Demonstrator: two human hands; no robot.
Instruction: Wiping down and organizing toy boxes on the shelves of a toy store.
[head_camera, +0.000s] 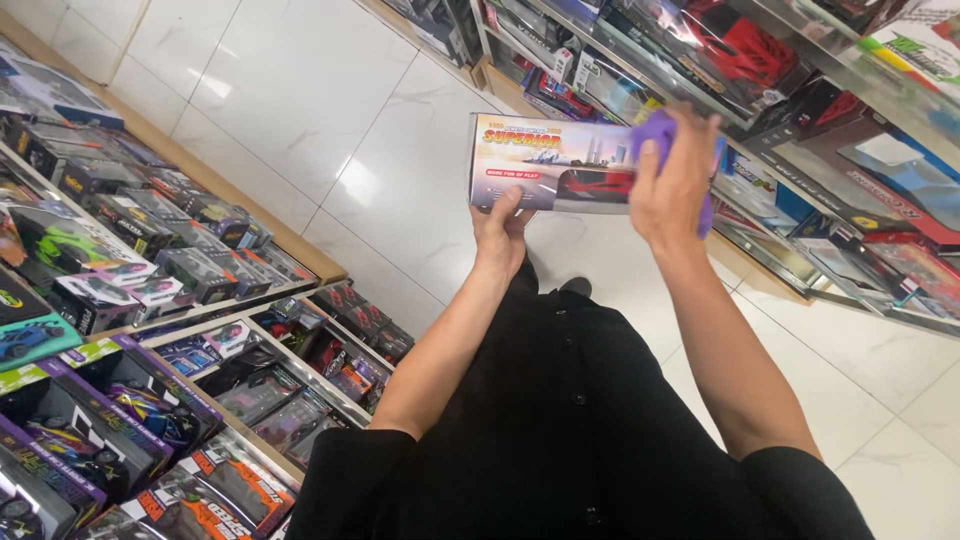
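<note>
Above the white tiled floor (300, 90), between shelves of boxed toy cars (150, 260): toy car box (545, 162) gripped underneath by left hand (503, 232). Right hand (672, 185) clamped on purple cloth (660, 130), pressed against box's right end.

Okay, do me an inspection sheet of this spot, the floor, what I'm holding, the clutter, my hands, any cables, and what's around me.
surface: white tiled floor, glossy, with light glare.
job's things: toy car box, held up flat side to the camera; purple cloth pressed against its right end.
clutter: nothing seen loose on the floor.
hands: left hand grips the box's lower edge from below; right hand holds the cloth on the box.
cables: nothing seen.
surroundings: low shelves at left packed with boxed toy cars; more shelving at right with larger boxed toys; the person's dark clothing fills the lower frame.
</note>
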